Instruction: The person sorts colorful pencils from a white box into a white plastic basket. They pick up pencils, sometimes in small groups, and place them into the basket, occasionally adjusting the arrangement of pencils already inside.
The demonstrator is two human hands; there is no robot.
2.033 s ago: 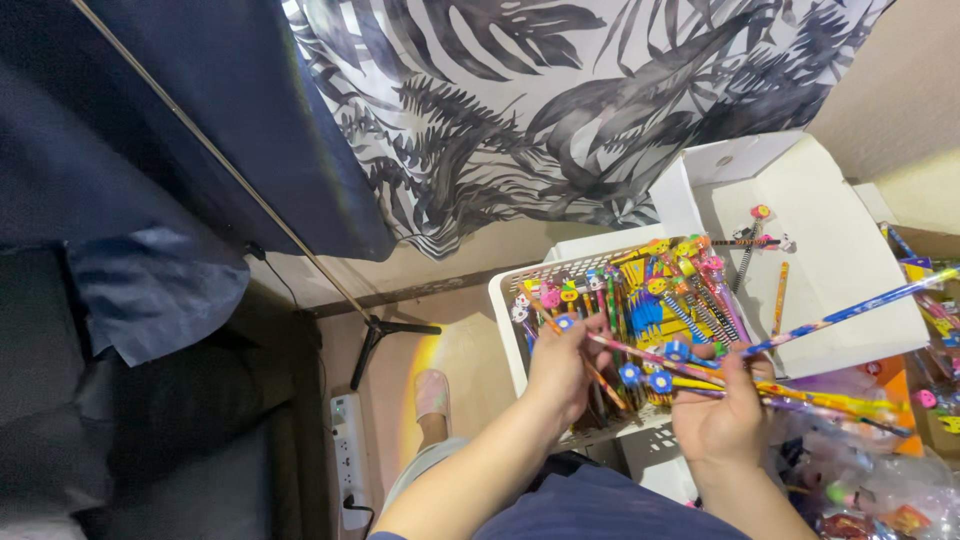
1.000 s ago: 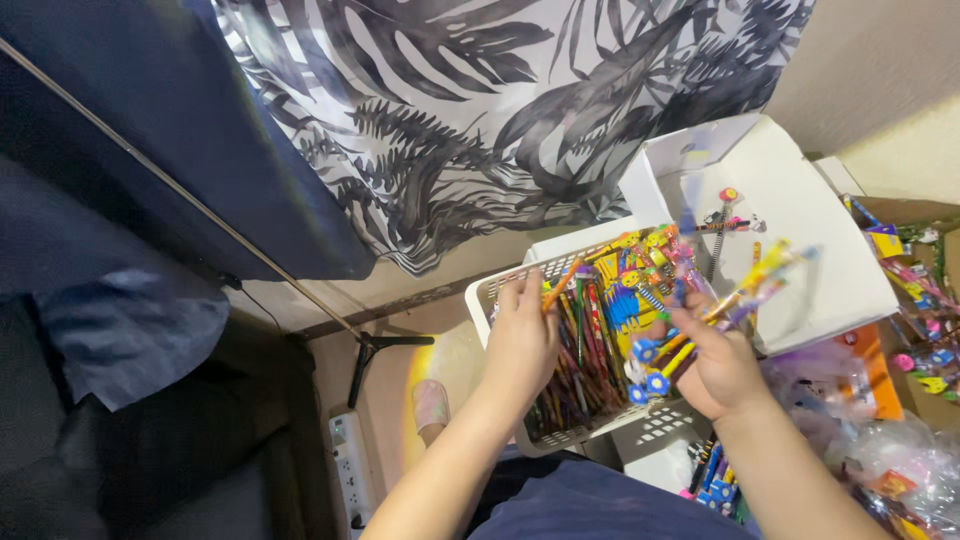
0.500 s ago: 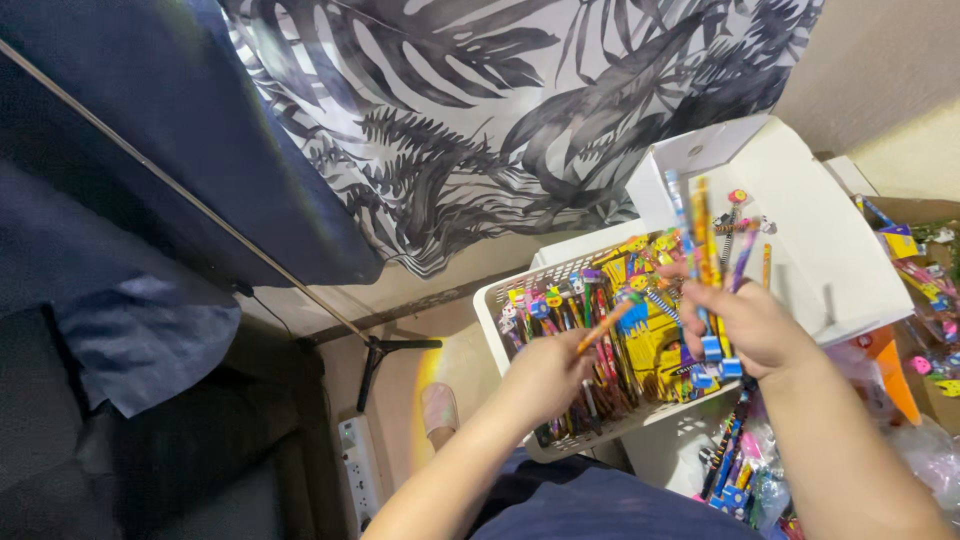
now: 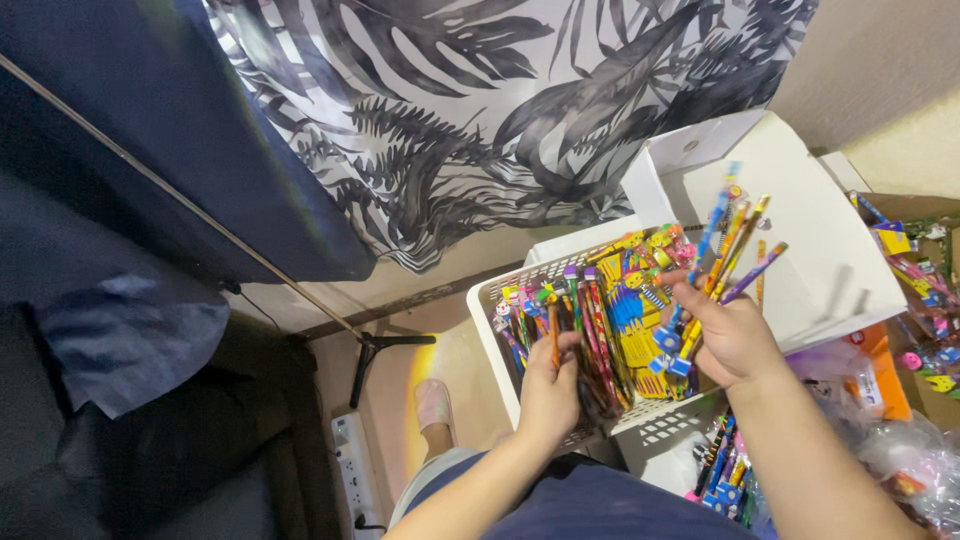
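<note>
A white slotted basket on my lap holds several colourful pencils with toppers. My right hand grips a fanned bunch of pencils, raised above the basket's right side and in front of a white open box. My left hand reaches into the basket's near left part and pinches an orange pencil among the others.
A leaf-patterned curtain and dark cloth hang behind. More pencil packs fill a cardboard box at the right, with plastic bags beside it. A power strip and my slippered foot are on the floor.
My right hand lifted its bunch of pencils from low over the basket to up beside the white box. My left hand moved into the basket and took an orange pencil.
</note>
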